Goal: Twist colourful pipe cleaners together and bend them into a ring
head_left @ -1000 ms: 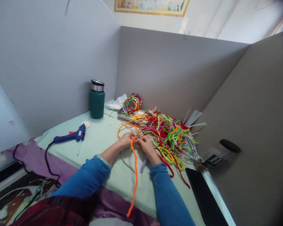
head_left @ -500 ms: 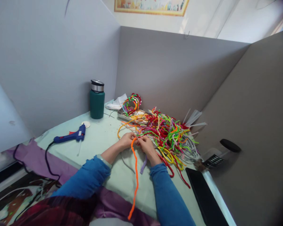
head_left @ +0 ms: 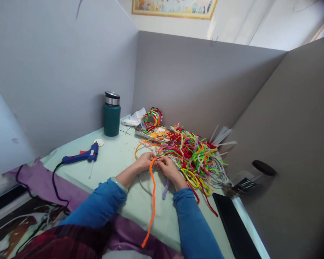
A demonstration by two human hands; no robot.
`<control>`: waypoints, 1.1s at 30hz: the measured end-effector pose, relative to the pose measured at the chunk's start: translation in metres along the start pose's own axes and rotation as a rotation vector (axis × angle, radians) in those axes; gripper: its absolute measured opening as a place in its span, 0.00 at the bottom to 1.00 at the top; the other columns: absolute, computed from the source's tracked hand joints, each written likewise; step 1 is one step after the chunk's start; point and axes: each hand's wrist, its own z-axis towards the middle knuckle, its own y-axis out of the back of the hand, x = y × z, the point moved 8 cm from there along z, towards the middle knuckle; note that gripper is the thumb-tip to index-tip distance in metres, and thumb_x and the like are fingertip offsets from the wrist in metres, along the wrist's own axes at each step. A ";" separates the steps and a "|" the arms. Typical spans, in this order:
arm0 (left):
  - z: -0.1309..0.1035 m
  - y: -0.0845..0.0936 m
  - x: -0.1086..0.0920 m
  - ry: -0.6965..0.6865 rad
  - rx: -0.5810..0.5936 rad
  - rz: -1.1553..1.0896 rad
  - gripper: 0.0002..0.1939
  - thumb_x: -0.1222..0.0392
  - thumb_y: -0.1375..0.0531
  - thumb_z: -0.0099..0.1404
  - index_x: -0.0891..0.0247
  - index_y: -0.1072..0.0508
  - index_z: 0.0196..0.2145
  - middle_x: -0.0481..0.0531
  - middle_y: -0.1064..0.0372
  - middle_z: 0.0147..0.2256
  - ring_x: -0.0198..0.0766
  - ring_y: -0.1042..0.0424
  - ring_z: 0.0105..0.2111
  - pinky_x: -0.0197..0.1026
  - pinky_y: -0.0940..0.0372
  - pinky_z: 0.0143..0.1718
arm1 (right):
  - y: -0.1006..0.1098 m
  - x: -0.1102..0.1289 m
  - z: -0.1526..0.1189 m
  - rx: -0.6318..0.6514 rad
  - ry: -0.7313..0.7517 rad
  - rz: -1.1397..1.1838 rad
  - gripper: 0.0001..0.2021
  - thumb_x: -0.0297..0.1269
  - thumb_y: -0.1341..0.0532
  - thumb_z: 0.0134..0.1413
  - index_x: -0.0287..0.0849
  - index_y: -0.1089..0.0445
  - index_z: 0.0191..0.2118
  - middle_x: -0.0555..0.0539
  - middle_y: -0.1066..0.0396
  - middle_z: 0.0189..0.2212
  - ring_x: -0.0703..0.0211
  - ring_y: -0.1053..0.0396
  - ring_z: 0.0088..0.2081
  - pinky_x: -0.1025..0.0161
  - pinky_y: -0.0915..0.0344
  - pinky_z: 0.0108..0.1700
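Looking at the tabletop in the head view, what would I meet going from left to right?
Blue glue gun, green bottle, left hand, right hand, yellow pipe-cleaner loops, flat black oblong object. The orange pipe cleaner overlaps the left hand across the picture, so it's left out.

Blue slvs [head_left: 98, 205], bunched cuffs [head_left: 184, 194], pale L-cuff band [head_left: 121, 183], dk red plaid garment [head_left: 67, 241]

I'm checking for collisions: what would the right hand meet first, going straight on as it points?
The right hand would likely meet the left hand first, at the orange strand; depth there is unclear.
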 end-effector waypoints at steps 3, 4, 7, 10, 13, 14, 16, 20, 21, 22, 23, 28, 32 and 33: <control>0.002 0.001 0.001 -0.022 0.000 -0.007 0.13 0.60 0.37 0.46 0.64 0.36 0.29 0.47 0.30 0.22 0.33 0.31 0.22 0.32 0.40 0.24 | -0.001 -0.001 0.000 -0.002 -0.010 -0.024 0.05 0.34 0.45 0.48 0.41 0.34 0.27 0.53 0.35 0.21 0.64 0.37 0.25 0.67 0.42 0.28; 0.003 0.002 0.002 -0.027 -0.009 0.011 0.13 0.59 0.37 0.46 0.64 0.35 0.29 0.47 0.30 0.22 0.33 0.31 0.23 0.32 0.40 0.24 | 0.000 -0.001 0.000 -0.012 -0.016 -0.039 0.06 0.34 0.45 0.48 0.41 0.33 0.28 0.53 0.34 0.21 0.64 0.37 0.25 0.67 0.42 0.28; 0.007 0.009 0.004 -0.047 -0.070 0.169 0.11 0.59 0.38 0.47 0.65 0.32 0.28 0.47 0.31 0.22 0.33 0.32 0.23 0.32 0.42 0.23 | 0.004 -0.003 0.001 -0.068 -0.016 -0.122 0.06 0.35 0.45 0.48 0.40 0.33 0.26 0.52 0.33 0.22 0.63 0.37 0.26 0.66 0.42 0.29; 0.008 0.015 0.001 -0.081 -0.140 0.327 0.09 0.59 0.37 0.46 0.65 0.31 0.25 0.46 0.32 0.21 0.33 0.33 0.22 0.31 0.43 0.22 | 0.007 -0.003 0.002 -0.098 0.026 -0.172 0.06 0.34 0.44 0.48 0.41 0.33 0.25 0.51 0.33 0.22 0.62 0.37 0.26 0.66 0.43 0.29; 0.007 0.017 -0.002 -0.103 -0.145 0.371 0.10 0.55 0.37 0.46 0.64 0.29 0.24 0.47 0.33 0.20 0.33 0.34 0.22 0.32 0.43 0.22 | 0.006 -0.004 0.004 -0.072 0.055 -0.166 0.05 0.34 0.45 0.48 0.41 0.33 0.26 0.51 0.32 0.23 0.62 0.36 0.27 0.66 0.43 0.30; 0.007 0.017 -0.003 -0.100 -0.138 0.380 0.10 0.54 0.37 0.47 0.65 0.29 0.24 0.47 0.33 0.20 0.33 0.35 0.22 0.32 0.43 0.22 | 0.005 -0.005 0.004 -0.061 0.060 -0.165 0.05 0.34 0.45 0.48 0.41 0.33 0.27 0.51 0.32 0.24 0.62 0.36 0.27 0.66 0.43 0.30; 0.005 0.017 -0.004 -0.087 -0.123 0.407 0.11 0.53 0.39 0.49 0.65 0.27 0.24 0.48 0.33 0.19 0.33 0.35 0.22 0.32 0.43 0.22 | 0.004 -0.005 0.005 -0.044 0.069 -0.165 0.06 0.34 0.45 0.49 0.41 0.32 0.27 0.51 0.32 0.24 0.62 0.37 0.27 0.65 0.43 0.30; 0.002 0.018 -0.012 -0.130 -0.121 0.461 0.13 0.51 0.40 0.51 0.65 0.25 0.24 0.48 0.33 0.20 0.33 0.36 0.22 0.33 0.44 0.22 | 0.005 -0.004 0.005 -0.046 0.076 -0.159 0.06 0.34 0.45 0.49 0.42 0.32 0.27 0.51 0.33 0.23 0.61 0.37 0.27 0.65 0.42 0.31; 0.002 0.018 -0.015 -0.152 -0.127 0.471 0.12 0.52 0.39 0.51 0.65 0.25 0.24 0.48 0.32 0.21 0.34 0.35 0.23 0.33 0.44 0.23 | 0.006 -0.003 0.004 -0.050 0.079 -0.158 0.06 0.34 0.45 0.49 0.42 0.33 0.27 0.51 0.33 0.23 0.61 0.37 0.27 0.65 0.42 0.31; 0.001 0.018 -0.018 -0.173 -0.137 0.482 0.11 0.53 0.38 0.50 0.64 0.24 0.25 0.48 0.31 0.22 0.34 0.34 0.25 0.33 0.43 0.25 | 0.006 -0.002 0.004 -0.055 0.079 -0.156 0.06 0.34 0.45 0.49 0.42 0.33 0.27 0.51 0.33 0.23 0.61 0.36 0.27 0.65 0.42 0.31; 0.001 0.018 -0.020 -0.191 -0.149 0.495 0.10 0.54 0.38 0.50 0.64 0.24 0.25 0.48 0.30 0.23 0.35 0.34 0.26 0.33 0.43 0.26 | 0.006 -0.002 0.004 -0.059 0.079 -0.152 0.05 0.34 0.45 0.49 0.42 0.33 0.26 0.51 0.33 0.23 0.61 0.36 0.27 0.65 0.42 0.31; -0.002 0.018 -0.032 -0.305 -0.221 0.583 0.07 0.58 0.39 0.52 0.62 0.23 0.28 0.50 0.28 0.28 0.37 0.32 0.31 0.34 0.41 0.32 | 0.009 -0.003 0.005 -0.103 0.060 -0.136 0.06 0.35 0.45 0.49 0.41 0.33 0.27 0.51 0.32 0.23 0.62 0.36 0.26 0.65 0.42 0.30; -0.006 0.013 -0.043 -0.462 -0.240 0.687 0.04 0.62 0.39 0.53 0.63 0.24 0.25 0.51 0.27 0.33 0.39 0.33 0.38 0.38 0.41 0.42 | 0.012 -0.005 0.005 -0.148 0.075 -0.134 0.07 0.36 0.46 0.49 0.41 0.33 0.29 0.51 0.32 0.23 0.61 0.36 0.26 0.65 0.42 0.30; -0.006 0.011 -0.043 -0.475 -0.234 0.699 0.04 0.63 0.39 0.53 0.63 0.25 0.24 0.52 0.27 0.33 0.39 0.34 0.39 0.39 0.42 0.44 | 0.013 -0.005 0.005 -0.158 0.082 -0.140 0.06 0.35 0.46 0.49 0.41 0.33 0.28 0.51 0.32 0.23 0.61 0.36 0.26 0.65 0.42 0.30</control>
